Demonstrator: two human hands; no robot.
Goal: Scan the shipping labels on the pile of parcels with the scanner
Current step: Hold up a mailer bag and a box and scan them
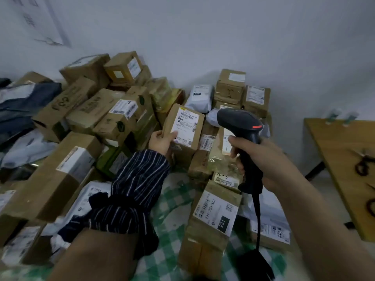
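A heap of brown cardboard parcels (85, 110) and grey mailer bags covers a green checked cloth (172, 201). My left hand (162, 141) grips the lower left corner of a small brown parcel (192, 142), tilted so its white shipping label (185, 125) faces me. My right hand (261, 161) holds the black handheld scanner (243, 128) by its handle. The scanner's head sits just right of the label and points toward it. The scanner's black cable (258, 216) hangs down from the handle.
A brown parcel marked 231 (213, 218) lies in front, below the scanner. A stack of boxes (231, 86) stands against the white wall. A wooden table (343, 169) with scissors (363, 161) is at the right.
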